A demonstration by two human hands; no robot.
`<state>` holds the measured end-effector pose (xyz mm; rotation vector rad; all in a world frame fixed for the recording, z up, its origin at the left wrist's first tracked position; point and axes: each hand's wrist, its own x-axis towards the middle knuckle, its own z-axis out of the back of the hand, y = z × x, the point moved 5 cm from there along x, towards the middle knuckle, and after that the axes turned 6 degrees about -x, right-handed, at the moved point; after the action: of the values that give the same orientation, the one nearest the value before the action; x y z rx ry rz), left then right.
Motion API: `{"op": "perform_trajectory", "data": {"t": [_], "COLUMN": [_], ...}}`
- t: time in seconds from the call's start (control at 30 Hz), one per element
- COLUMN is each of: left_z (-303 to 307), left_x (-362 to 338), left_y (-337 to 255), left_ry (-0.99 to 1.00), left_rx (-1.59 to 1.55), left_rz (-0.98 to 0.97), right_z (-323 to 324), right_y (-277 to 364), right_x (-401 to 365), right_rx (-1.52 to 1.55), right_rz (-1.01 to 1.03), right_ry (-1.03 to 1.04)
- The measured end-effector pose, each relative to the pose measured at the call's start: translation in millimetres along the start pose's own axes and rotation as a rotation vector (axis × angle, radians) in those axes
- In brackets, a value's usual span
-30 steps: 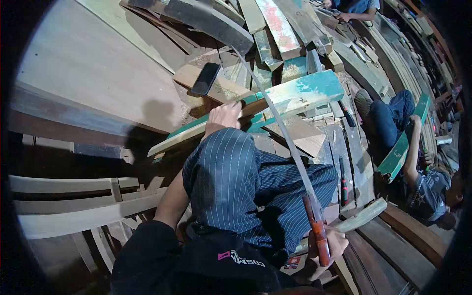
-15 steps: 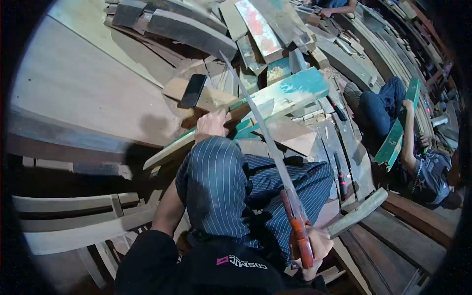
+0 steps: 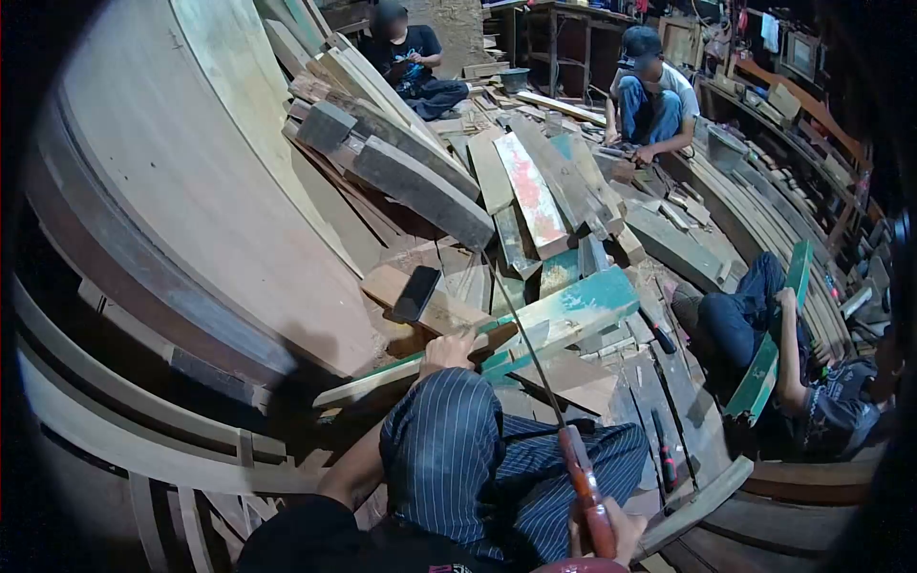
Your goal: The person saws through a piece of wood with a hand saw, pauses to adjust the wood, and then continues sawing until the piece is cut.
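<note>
My right hand is closed round the orange-brown handle of a handsaw. Its blade stretches up and away from me, seen nearly edge-on, across a pale board with green paint. Beside my raised knee, my left hand is closed on a wooden plank with a green edge. Part of that plank is hidden behind my knee and fingers. Just beyond the left hand, a black phone rests on a wood block.
Offcuts and a red-and-white painted board are piled ahead. A red-and-black-handled tool lies right of my knee. One person at right holds a green board; two more people sit farther back. A large curved panel fills the left.
The view has tilted up, bringing the people at the back into sight. The saw blade has turned from showing its flat side to nearly edge-on. Both hands keep their hold.
</note>
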<state>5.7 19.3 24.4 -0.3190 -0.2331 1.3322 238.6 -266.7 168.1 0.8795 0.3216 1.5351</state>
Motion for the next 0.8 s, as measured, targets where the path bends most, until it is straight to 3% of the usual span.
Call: {"op": "perform_trajectory", "data": {"t": [0.1,0.23,0.37,0.47,0.5,0.53,0.6,0.67,0.7,0.8], "left_z": [7,1,11,7,7,5,8,10,13,18], "left_x": [-4,-3,-7,-6,-6,-11,-4,-2,0,6], "left_y": [-7,-4,-12,-8,-7,-5,-8,-10,-15,-18], "left_ry": [-0.024,0.015,0.031,0.057,0.008,0.020,0.027,0.007,-0.014,-0.007], "left_rx": [0.005,0.009,0.023,0.039,0.020,0.019,0.016,0.029,0.015,0.007], "left_rz": [-0.007,0.032,-0.033,-0.018,-0.023,-0.017,-0.036,-0.115,-0.171,-0.179], "right_z": [-13,-6,-6,-3,4,13,23,27,25,26], "right_y": [5,17,26,18,21,18,13,9,12,15], "right_x": [-9,4,21,24,26,26,21,29,30,28], "right_rx": [-0.111,0.190,0.243,0.073,-0.144,-0.192,-0.151,0.098,0.121,0.177], "right_rz": [0.086,-0.245,-0.320,-0.324,-0.221,-0.329,-0.204,-0.262,-0.134,-0.258], "right_ry": [-0.076,-0.047,0.081,0.137,0.130,0.148,0.008,0.241,0.143,0.118]}}
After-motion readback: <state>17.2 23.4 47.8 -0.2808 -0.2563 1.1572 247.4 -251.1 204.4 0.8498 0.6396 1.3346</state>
